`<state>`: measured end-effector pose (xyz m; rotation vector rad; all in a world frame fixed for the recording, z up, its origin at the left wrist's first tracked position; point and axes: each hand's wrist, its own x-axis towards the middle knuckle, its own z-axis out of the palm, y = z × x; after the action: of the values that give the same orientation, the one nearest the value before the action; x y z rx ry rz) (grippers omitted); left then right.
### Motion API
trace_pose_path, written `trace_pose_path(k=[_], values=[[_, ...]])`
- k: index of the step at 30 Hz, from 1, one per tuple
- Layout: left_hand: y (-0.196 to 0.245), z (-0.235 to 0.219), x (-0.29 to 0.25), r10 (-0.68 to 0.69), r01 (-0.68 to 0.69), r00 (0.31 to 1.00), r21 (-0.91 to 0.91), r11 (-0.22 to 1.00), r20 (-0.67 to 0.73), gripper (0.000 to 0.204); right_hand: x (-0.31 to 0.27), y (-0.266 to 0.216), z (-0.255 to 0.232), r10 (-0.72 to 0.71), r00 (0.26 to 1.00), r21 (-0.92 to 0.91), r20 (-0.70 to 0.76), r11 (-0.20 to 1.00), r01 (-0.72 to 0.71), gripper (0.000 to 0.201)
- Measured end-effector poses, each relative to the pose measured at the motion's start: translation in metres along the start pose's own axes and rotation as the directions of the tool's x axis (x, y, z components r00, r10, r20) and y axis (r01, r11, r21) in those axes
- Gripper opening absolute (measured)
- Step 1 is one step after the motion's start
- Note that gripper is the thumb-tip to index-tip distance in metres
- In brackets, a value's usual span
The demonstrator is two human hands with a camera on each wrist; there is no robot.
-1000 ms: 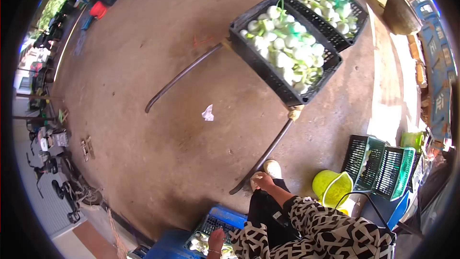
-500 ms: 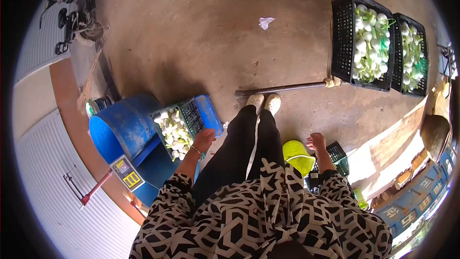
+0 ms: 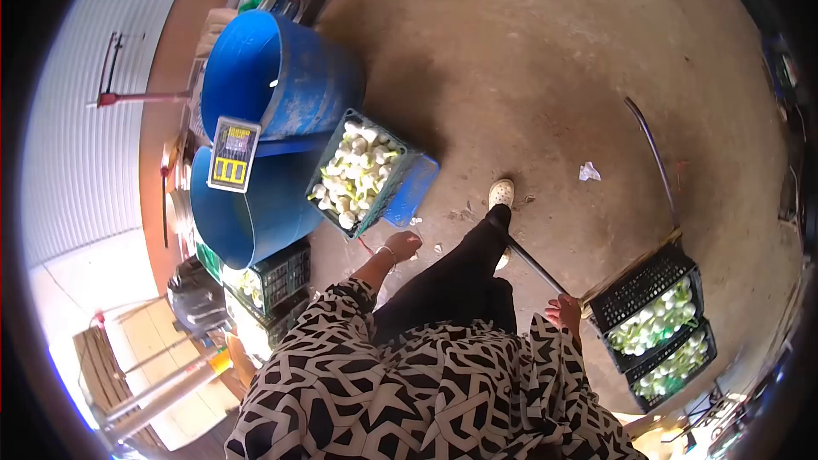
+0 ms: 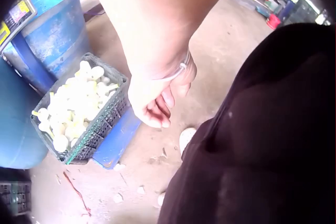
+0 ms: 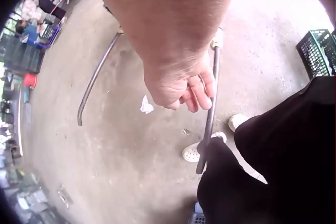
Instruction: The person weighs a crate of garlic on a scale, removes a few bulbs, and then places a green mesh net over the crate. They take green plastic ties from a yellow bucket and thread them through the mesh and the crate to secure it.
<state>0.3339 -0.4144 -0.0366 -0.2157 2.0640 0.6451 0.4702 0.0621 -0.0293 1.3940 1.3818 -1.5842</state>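
My left hand (image 3: 403, 245) hangs with loosely bent fingers and holds nothing, a bracelet (image 4: 182, 66) round its wrist. Nearest to it is a dark green crate (image 3: 394, 172) heaped with white bulb vegetables (image 3: 354, 172) on green stems, standing over a blue crate (image 3: 415, 189). My right hand (image 3: 564, 311) is down at the other side, its fingers relaxed and palm bare. In the right wrist view it overlaps a dark metal handle bar (image 5: 210, 124), part of the cart under two black crates (image 3: 643, 290) full of the same bulbs.
Two big blue barrels (image 3: 319, 77) stand on the left, with a scale display (image 3: 232, 153) in front of them. More crates (image 3: 285, 277) are stacked at the lower left. A second handle bar (image 3: 652, 149) reaches out over the floor near a white scrap (image 3: 589, 171).
The person has turned left and stepped, bringing the barrels and bulb crate nearer the middle of view. The cart has swung to the lower right. Both hands stay without a load.
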Motion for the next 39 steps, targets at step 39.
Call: trace_pose_path(k=[39], values=[[0.086,-0.224,-0.511,0.262,-0.995,0.083,-0.066,0.073,-0.961,0.042,-0.076,-0.293,0.153,-0.149,0.921,-0.915,0.360,0.135,0.380,0.027]])
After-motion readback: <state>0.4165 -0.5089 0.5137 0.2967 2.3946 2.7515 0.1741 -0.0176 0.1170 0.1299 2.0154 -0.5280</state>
